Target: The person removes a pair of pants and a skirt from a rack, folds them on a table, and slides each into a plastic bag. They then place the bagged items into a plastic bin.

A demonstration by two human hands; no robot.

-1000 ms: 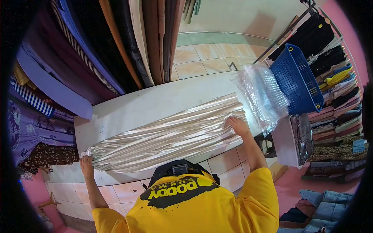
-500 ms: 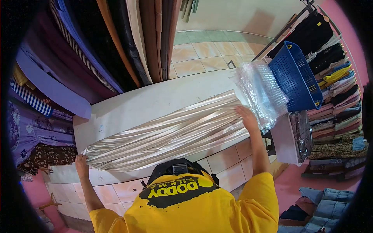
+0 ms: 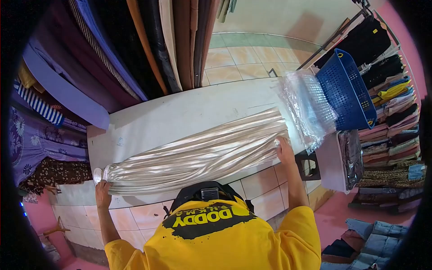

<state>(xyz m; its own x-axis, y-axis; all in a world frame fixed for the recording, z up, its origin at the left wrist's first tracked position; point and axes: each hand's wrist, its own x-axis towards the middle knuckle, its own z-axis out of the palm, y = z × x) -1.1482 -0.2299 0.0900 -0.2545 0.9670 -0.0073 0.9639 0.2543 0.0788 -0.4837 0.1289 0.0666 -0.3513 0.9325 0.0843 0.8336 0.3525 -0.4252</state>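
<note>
Meanwhile, both hands are gripping the pleated cloth [image 3: 198, 153] ends, left hand [image 3: 102, 188] and right hand [image 3: 284, 151] fingers pinching it; plastic bags [image 3: 308, 108] and a blue basket [image 3: 346, 90] are crowding the surface [image 3: 180, 114] edge.

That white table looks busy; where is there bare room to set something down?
The white table is bare in a strip between the pleated fabric and the hanging cloth rolls. The right end is crowded by the plastic bags and blue basket.
</note>
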